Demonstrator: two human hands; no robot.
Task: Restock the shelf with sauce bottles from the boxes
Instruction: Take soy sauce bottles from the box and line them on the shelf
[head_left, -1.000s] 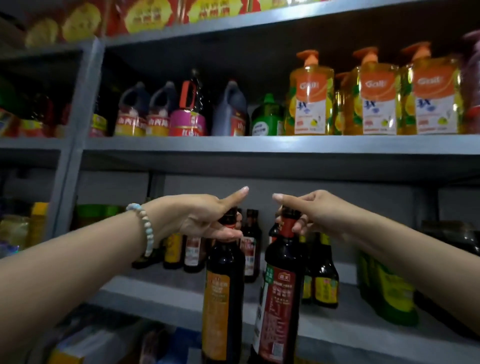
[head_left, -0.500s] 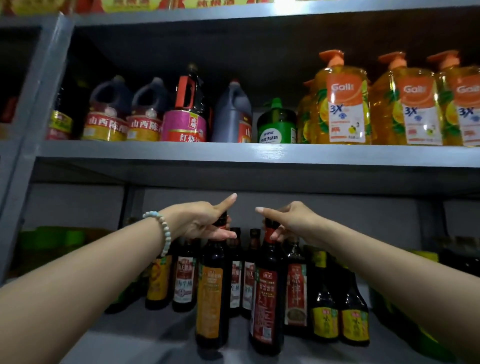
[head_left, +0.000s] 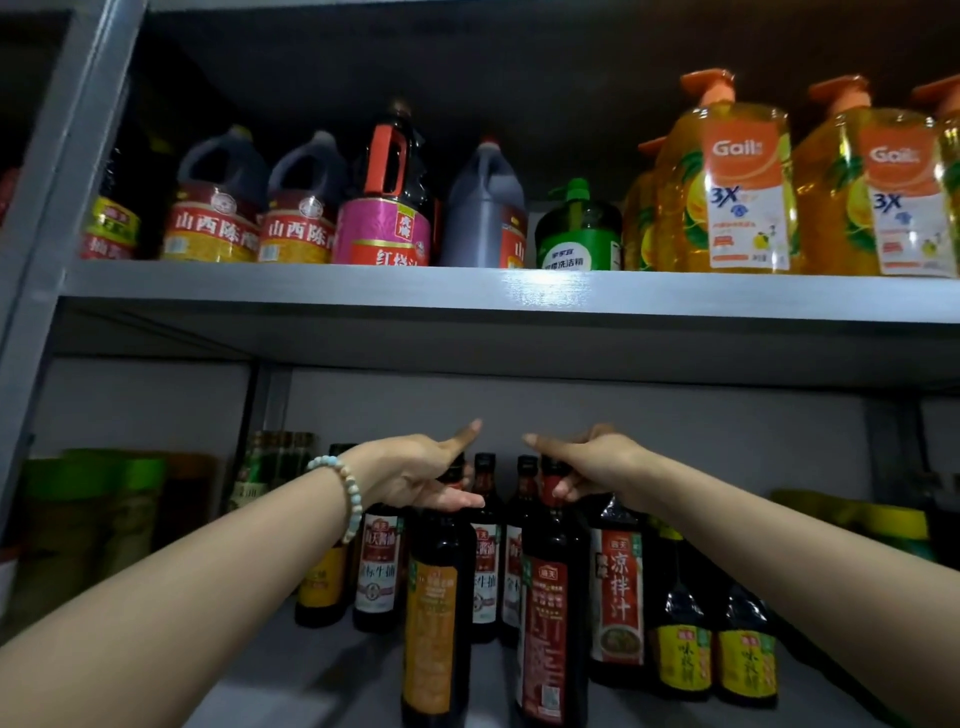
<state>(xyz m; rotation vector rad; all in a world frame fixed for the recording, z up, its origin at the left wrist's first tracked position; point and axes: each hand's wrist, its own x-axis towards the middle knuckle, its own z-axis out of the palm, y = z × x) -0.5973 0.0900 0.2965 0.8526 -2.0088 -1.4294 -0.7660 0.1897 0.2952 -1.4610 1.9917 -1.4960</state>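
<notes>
Left hand (head_left: 415, 475) grips orange-label bottle (head_left: 434, 613) by its neck; right hand (head_left: 597, 465) grips red-label bottle (head_left: 550, 623) beside it. Soap (head_left: 727, 192) above reads "Goil 3X".

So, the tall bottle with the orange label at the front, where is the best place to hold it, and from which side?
Take the orange-label bottle by its narrow neck, from above and the front. It stands upright and other bottles crowd close behind and beside it, so only those sides are free. The left hand already has its grip there.
</notes>
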